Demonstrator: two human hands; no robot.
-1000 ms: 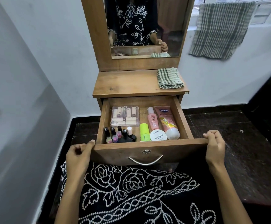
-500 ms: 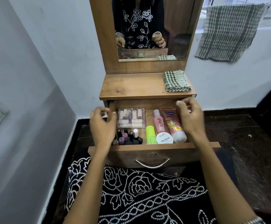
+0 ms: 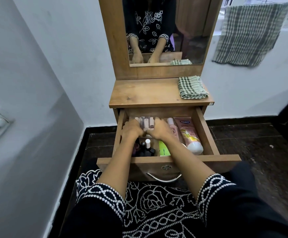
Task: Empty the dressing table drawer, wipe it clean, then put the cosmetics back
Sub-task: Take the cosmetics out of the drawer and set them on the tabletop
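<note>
The wooden drawer (image 3: 206, 134) of the dressing table stands pulled out. At its back left lies a clear lipstick case (image 3: 145, 122). My left hand (image 3: 132, 130) and my right hand (image 3: 158, 129) both reach into the drawer and grip this case at its two sides. A pink bottle (image 3: 172, 127) and a peach Vaseline tube (image 3: 188, 134) lie at the right. Nail polish bottles (image 3: 145, 148) stand at the front left, beside a green tube (image 3: 163, 149). My right forearm hides the white jar.
A folded green checked cloth (image 3: 192, 87) lies on the table top (image 3: 145, 93) at the right. A mirror (image 3: 165, 30) rises behind it. A checked towel (image 3: 248, 33) hangs at the window. A grey wall (image 3: 28, 117) stands close on the left.
Both hands left the drawer front, rose over the drawer, then came down inside it onto the lipstick case. The camera has moved closer and tilted down.
</note>
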